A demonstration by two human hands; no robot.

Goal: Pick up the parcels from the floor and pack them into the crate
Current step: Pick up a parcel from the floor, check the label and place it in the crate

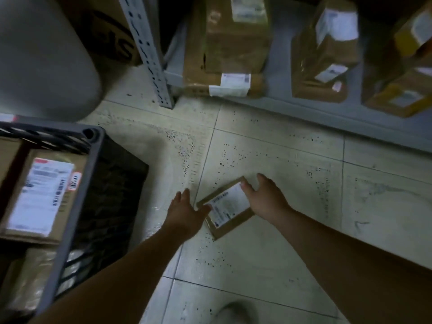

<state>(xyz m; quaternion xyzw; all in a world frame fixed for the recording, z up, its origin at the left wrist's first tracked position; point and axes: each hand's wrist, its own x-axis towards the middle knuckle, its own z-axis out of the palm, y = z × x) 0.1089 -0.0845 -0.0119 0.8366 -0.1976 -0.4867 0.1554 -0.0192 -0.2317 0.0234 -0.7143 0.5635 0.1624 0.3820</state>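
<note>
The crate (78, 195) already holds parcels (39, 192), but one parcel (230, 206) lies on the floor (292, 155) between the open left hand (187, 212) and open right hand (266, 197), which touch its edges.

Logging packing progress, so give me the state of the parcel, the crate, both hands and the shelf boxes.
Small parcel: lying on the floor, label up.
Crate: open-topped, labelled parcels inside.
Left hand: open, touching the parcel's left corner.
Right hand: open, thumb on the parcel's far corner.
Shelf boxes: closed, labelled.
</note>
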